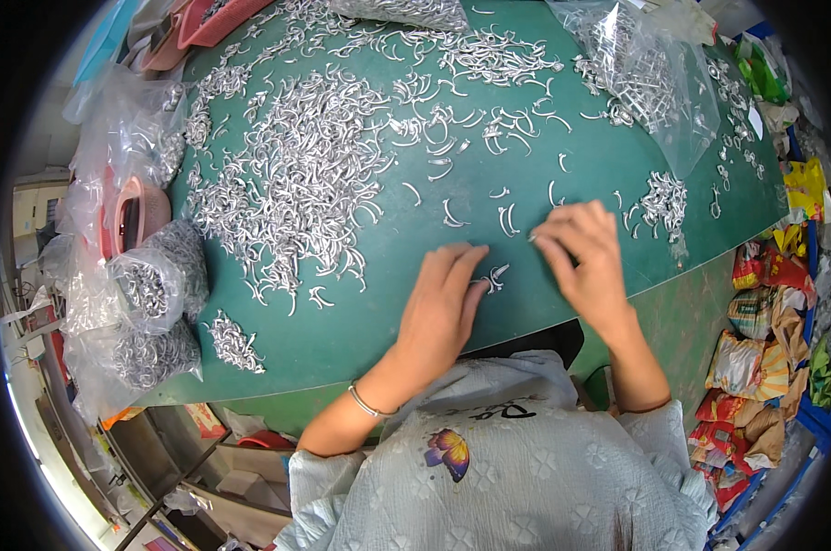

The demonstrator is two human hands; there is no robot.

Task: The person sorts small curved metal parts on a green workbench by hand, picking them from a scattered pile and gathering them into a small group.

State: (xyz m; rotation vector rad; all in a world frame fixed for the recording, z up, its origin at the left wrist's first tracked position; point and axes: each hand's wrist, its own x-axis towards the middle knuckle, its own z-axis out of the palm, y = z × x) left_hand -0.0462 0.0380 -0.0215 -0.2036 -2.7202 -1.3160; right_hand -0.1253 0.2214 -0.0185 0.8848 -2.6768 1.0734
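Green table [360, 321] strewn with silver metal hooks [296, 174]; clear bags [149, 285] hold more. Left hand [443, 303] rests flat, fingers loose, touching small hooks [496, 275]. Right hand [585, 257] fingertips are pinched together; on what, cannot tell.

One head camera only, looking steeply down from above the person's chest onto the green counter [562, 165], quite near; edges bend at rim.

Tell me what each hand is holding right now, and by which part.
The left hand rests fingertips on a small cluster of curved metal pieces, pressing rather than gripping. The right hand pinches something tiny at its fingertips; what it is and which part cannot be told.
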